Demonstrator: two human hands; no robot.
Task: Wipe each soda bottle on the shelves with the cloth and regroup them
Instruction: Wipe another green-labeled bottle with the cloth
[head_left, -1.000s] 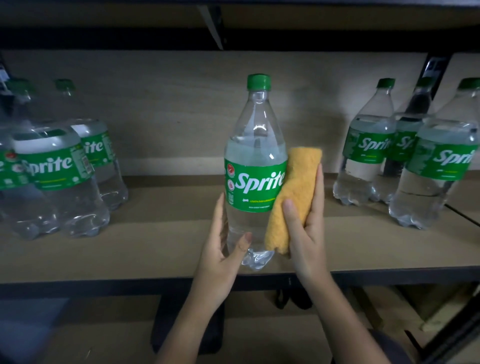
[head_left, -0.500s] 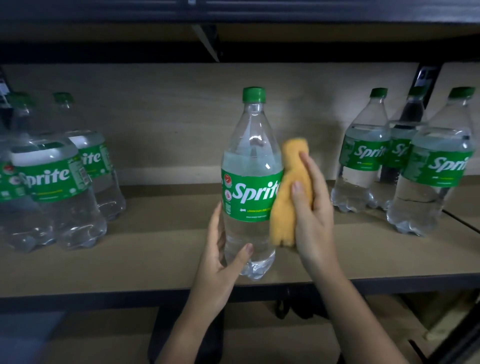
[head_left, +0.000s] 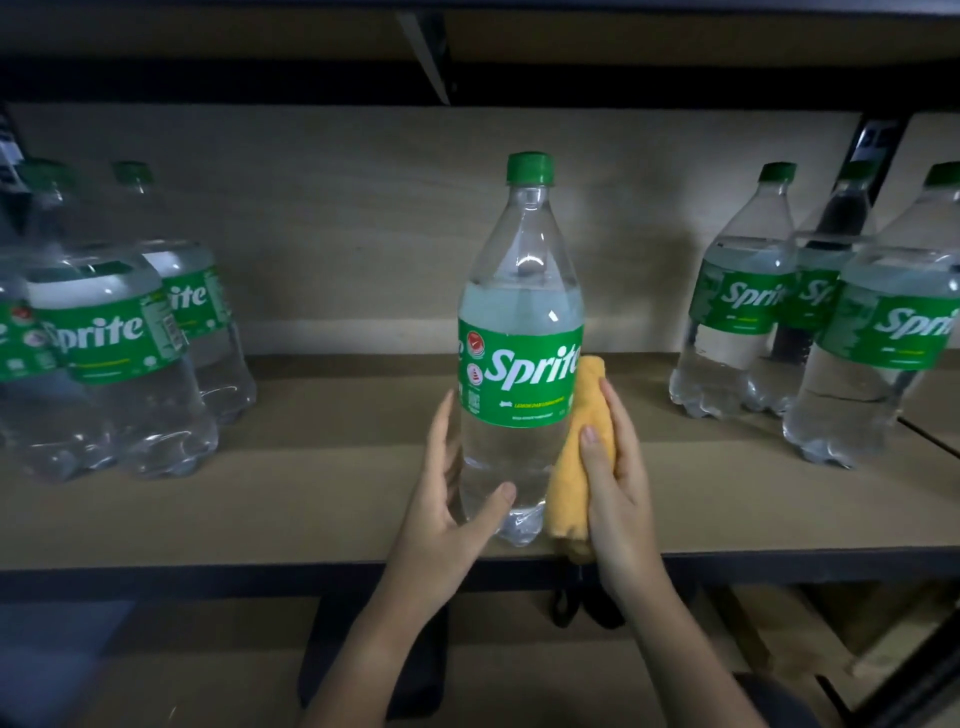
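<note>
A clear Sprite bottle (head_left: 519, 332) with a green cap and green label stands upright near the front middle of the wooden shelf (head_left: 332, 467). My left hand (head_left: 447, 504) grips its lower body, thumb across the front. My right hand (head_left: 618, 483) holds a folded orange cloth (head_left: 571, 467) and presses it against the bottle's lower right side, from the label down to the base.
A group of Sprite bottles (head_left: 109, 332) stands at the shelf's left end, and another three (head_left: 748, 301) at the right end. A black shelf beam (head_left: 208, 78) runs overhead. A lower shelf (head_left: 519, 675) with dark objects lies below the front edge.
My right hand and the cloth went up the bottle's right side, then slid down to its lower part. The left hand kept its grip and the bottle stayed upright.
</note>
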